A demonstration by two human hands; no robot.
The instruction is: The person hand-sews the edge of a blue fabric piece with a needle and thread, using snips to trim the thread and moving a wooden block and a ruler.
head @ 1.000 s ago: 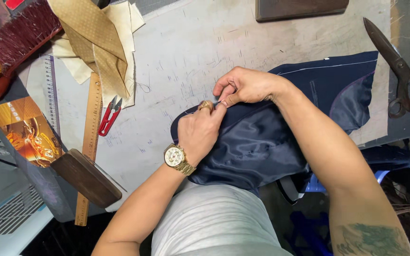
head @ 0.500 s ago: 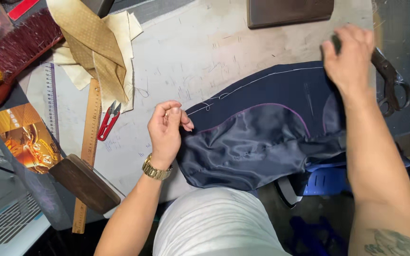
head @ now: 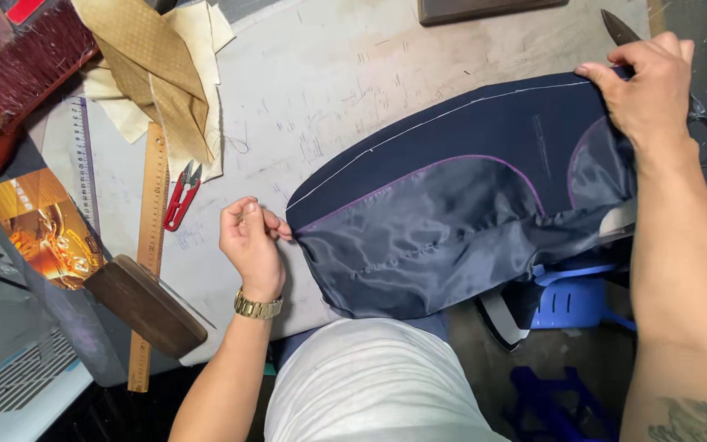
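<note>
A navy blue garment piece (head: 468, 155) with a shiny dark lining (head: 419, 245) lies spread across the worktable, a white basting line along its upper edge and a purple stitch line where the lining begins. My left hand (head: 251, 245), a gold watch on its wrist, pinches the garment's left tip. My right hand (head: 644, 90) grips the garment's far right edge at the table's right side, pulling the cloth flat between the two hands. Large black scissors (head: 623, 29) lie partly hidden under my right hand.
Small red thread snips (head: 180, 196) lie left of my left hand, beside a wooden ruler (head: 149, 245) and a dark wooden block (head: 145, 304). Tan and cream fabric pieces (head: 157, 74) and a brush (head: 30, 57) sit at the upper left. A blue stool (head: 570, 299) stands below the table.
The garment was bunched between both hands a second ago. My right hand has carried its edge to the far right, and the cloth now lies stretched out flat.
</note>
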